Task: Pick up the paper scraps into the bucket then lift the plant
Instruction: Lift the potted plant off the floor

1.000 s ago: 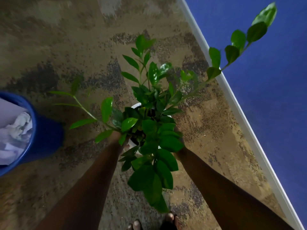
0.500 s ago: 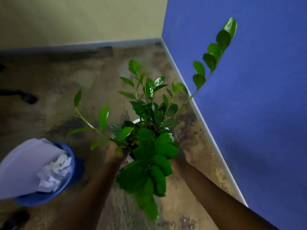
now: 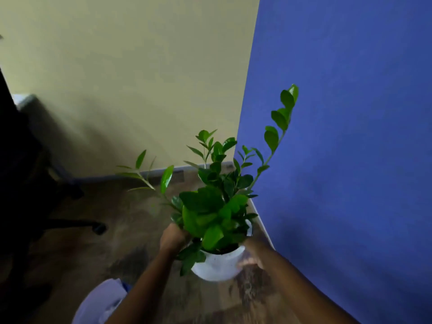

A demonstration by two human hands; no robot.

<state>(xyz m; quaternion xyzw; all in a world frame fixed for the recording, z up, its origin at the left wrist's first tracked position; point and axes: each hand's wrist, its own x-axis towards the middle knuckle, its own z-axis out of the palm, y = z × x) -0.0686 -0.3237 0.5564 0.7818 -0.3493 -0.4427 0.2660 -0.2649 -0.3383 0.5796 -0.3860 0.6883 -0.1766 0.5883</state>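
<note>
Head view: a flat blue painted wall (image 3: 350,136) fills the right side. It meets a pale yellow-green painted wall (image 3: 117,78) at a corner above a mottled brown floor (image 3: 112,249). A black wheeled office chair (image 3: 25,188) stands dark at the left edge, with one caster (image 3: 99,228) on the floor.

In the centre, a glossy green leafy plant (image 3: 218,267) in a round white pot hangs clear of the floor. It is upright with a slight tilt, and its longest stem arches up across the blue wall. The pot sits between the two hands, directly ahead of the forearms.

At the bottom edge, left of the left forearm, a round blue plastic bucket (image 3: 126,287) shows only a sliver of rim. Its mouth is filled with blurred white paper scraps (image 3: 100,300).

The left hand (image 3: 174,238) is curled at the pot's left rim and grips there, its fingers hidden under leaves. The right hand (image 3: 251,257) clasps the pot's right side, with blurred fingers wrapped onto the white wall below the rim.
</note>
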